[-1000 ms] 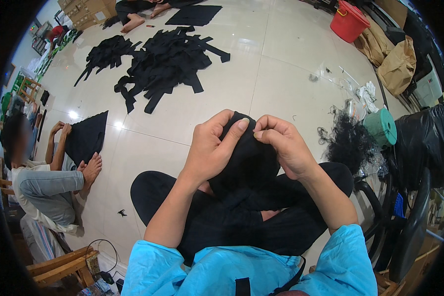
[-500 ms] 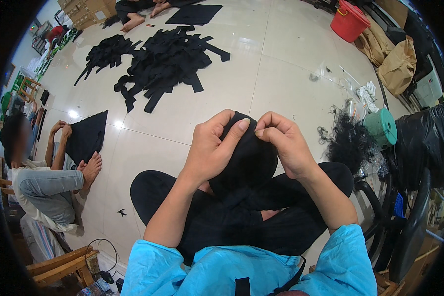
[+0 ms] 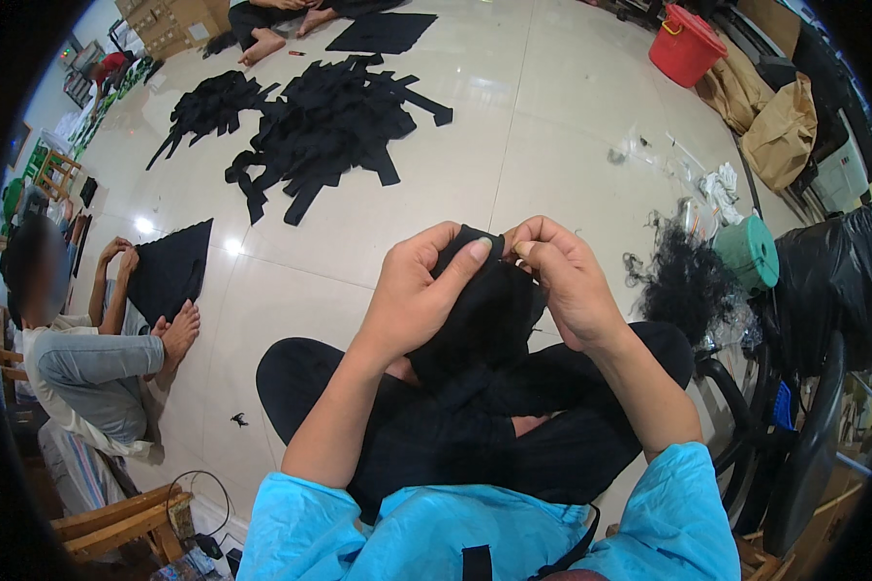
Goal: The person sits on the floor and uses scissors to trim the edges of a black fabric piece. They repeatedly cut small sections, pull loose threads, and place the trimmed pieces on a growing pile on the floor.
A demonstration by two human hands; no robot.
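My left hand [image 3: 417,295] grips a piece of black cloth [image 3: 477,315] held up above my crossed, black-clad legs, with the thumb pressed on its folded upper edge. My right hand [image 3: 572,295] is pinched at that same edge, just right of the left thumb; whether a small item is between its fingertips is too small to tell. The lower part of the cloth merges visually with the dark trousers [image 3: 601,397].
Piles of black strips [image 3: 320,126] lie ahead. A seated person [image 3: 97,378] at left holds black cloth [image 3: 170,266]; another sits barefoot [image 3: 266,39] at the top. At right are a red bucket [image 3: 683,48], green spool [image 3: 746,252], dark tangled threads [image 3: 678,281] and a black chair [image 3: 809,436].
My right fingertips have curled and shifted slightly at the cloth's edge, and the cloth's right side hangs a little differently. My left hand keeps its grip.
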